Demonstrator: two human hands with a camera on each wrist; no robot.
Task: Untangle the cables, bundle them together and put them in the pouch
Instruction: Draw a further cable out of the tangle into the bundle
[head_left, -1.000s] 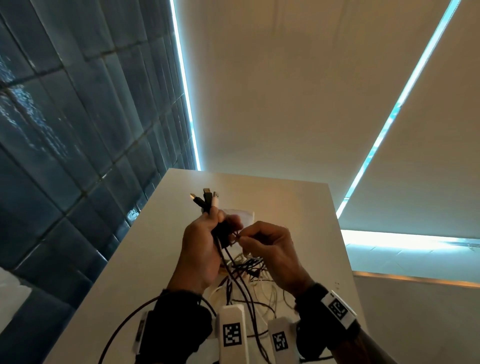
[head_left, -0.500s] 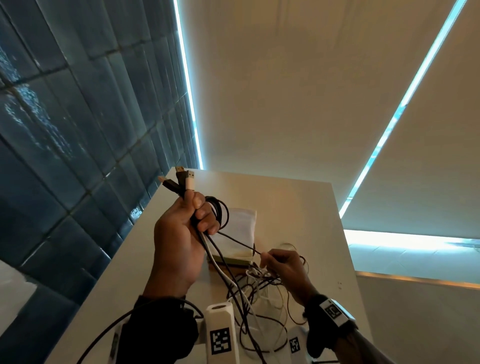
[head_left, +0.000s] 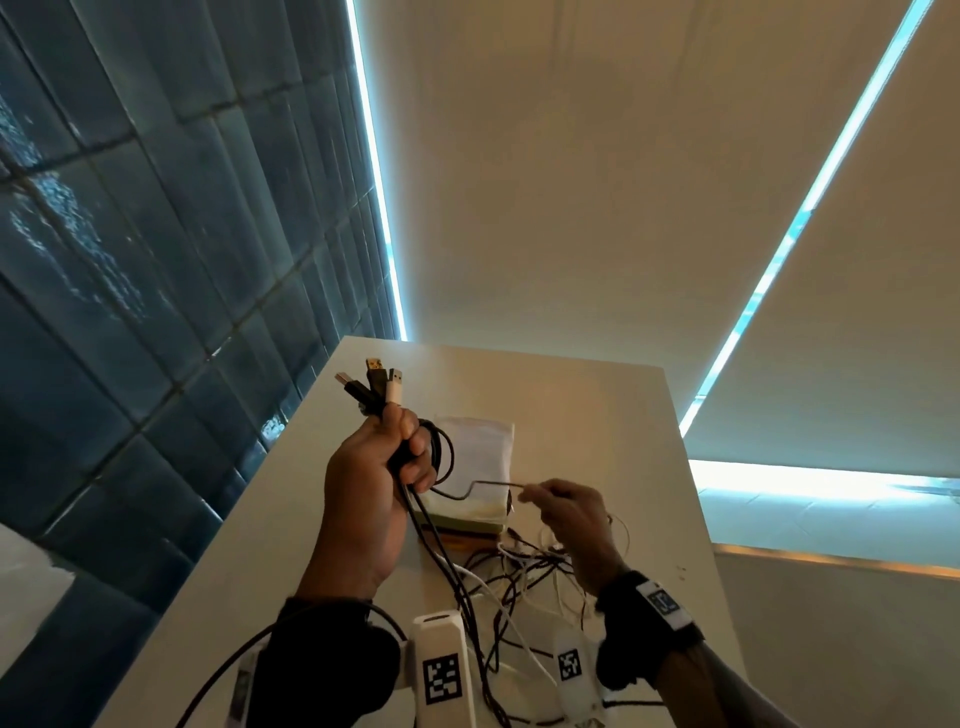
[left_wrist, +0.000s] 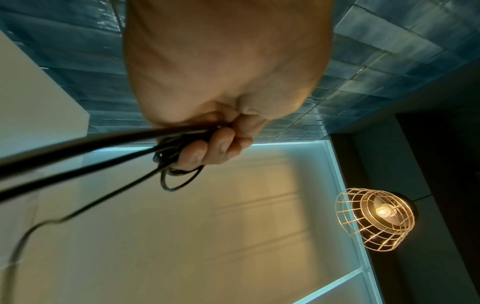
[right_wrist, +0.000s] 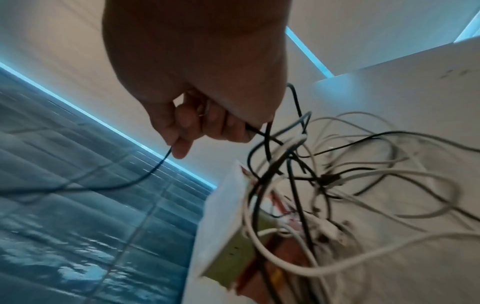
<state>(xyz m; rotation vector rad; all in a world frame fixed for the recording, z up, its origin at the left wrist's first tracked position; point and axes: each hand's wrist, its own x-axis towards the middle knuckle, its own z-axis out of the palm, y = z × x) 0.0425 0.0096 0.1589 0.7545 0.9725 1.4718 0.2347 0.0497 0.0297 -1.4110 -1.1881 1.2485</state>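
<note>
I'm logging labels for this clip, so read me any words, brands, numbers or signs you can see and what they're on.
No readable words, brands or numbers in any view.
Wrist cameras: black-and-white square code markers only, no lettering.
Right wristband: a similar marker, no text.
USB plugs above the left hand: too small to read.
Pouch: no print visible.

Cables half gathered, pouch waiting on the table

We see black cables (head_left: 415, 499) bunched upright with three plugs (head_left: 375, 384) fanned on top, one thin black strand (head_left: 483, 487) stretched sideways, a loose black-and-white tangle (head_left: 519, 566) lying on the white table (head_left: 597, 415), and the pale pouch (head_left: 480, 447) lying flat just behind it.
</note>
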